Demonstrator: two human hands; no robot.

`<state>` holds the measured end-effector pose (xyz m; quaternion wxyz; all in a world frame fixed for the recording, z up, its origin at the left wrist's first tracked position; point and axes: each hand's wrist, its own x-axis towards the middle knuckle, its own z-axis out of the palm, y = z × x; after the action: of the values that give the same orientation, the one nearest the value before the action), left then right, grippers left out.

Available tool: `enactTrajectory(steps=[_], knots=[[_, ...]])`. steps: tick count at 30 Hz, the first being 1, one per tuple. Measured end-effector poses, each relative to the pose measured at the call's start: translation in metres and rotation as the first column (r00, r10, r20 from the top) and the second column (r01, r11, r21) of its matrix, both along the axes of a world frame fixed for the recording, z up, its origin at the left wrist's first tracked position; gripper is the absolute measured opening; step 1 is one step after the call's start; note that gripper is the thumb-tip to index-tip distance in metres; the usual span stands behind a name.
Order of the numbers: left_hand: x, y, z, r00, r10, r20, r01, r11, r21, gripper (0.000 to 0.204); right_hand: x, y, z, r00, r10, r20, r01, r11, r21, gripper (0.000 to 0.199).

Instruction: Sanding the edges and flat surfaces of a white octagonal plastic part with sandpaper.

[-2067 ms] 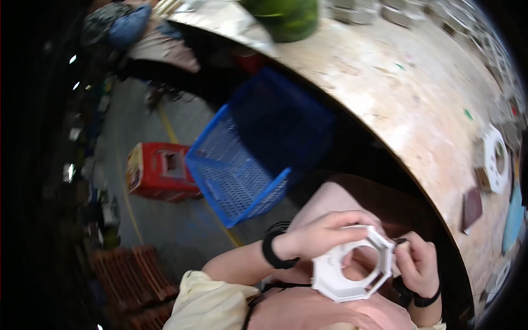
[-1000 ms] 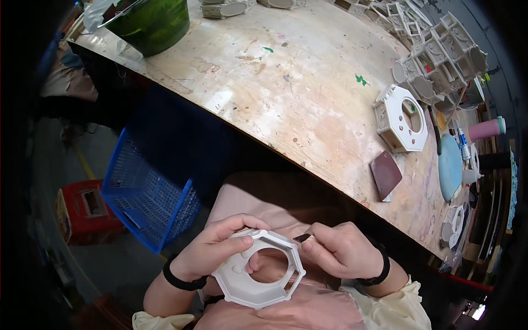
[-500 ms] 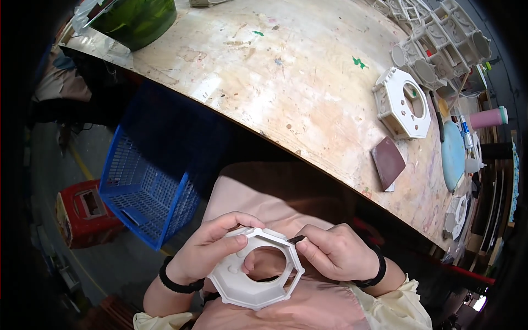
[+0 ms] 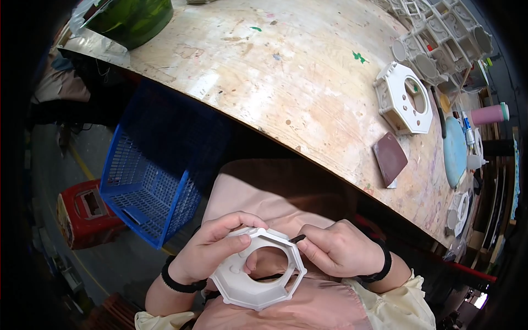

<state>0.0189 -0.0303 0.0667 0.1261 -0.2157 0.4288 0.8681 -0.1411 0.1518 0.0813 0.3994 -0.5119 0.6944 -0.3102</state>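
Holds the white octagonal frame [image 4: 246, 288] over the pink cloth [image 4: 250, 192] on the lap, just off the table [image 4: 247, 93], with the left hand [image 4: 215, 246] grasping its upper-left rim and the right hand [image 4: 344, 253] closed around a small dark-tipped tool [image 4: 297, 238] set at the upper-right rim. Risks chipping that narrow rim through too much pressure, or skidding toward the left fingers [image 4: 251, 263] visible in the round opening, through a loose hold. Angles both forearms [image 4: 165, 297] inward from the lower corners, lays the left thumb across the facing side and curls the right knuckles close behind the dark tip.
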Motion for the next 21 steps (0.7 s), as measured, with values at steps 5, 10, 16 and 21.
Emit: enactTrajectory(steps=[5, 10, 16, 21], knots=[[0.000, 0.000, -0.004, 1.000, -0.009, 0.010, 0.009, 1.000, 0.026, 0.026, -0.006, -0.001, -0.007, 0.996, 0.058, 0.064, -0.051, 0.992, -0.117, 0.016], [0.000, 0.001, -0.006, 0.999, -0.043, -0.004, 0.043, 0.999, 0.027, 0.026, -0.015, 0.000, -0.009, 0.984, 0.134, 0.121, -0.124, 0.988, -0.090, 0.016], [-0.003, 0.003, -0.006, 0.997, -0.072, -0.010, 0.072, 0.996, 0.049, 0.026, -0.023, -0.002, -0.005, 0.945, 0.217, 0.245, -0.219, 0.976, -0.016, 0.017], [-0.004, 0.001, -0.004, 0.996, -0.091, 0.002, 0.091, 0.996, 0.022, 0.026, -0.026, -0.002, -0.007, 0.935, 0.262, 0.238, -0.267, 0.964, -0.011, 0.018]])
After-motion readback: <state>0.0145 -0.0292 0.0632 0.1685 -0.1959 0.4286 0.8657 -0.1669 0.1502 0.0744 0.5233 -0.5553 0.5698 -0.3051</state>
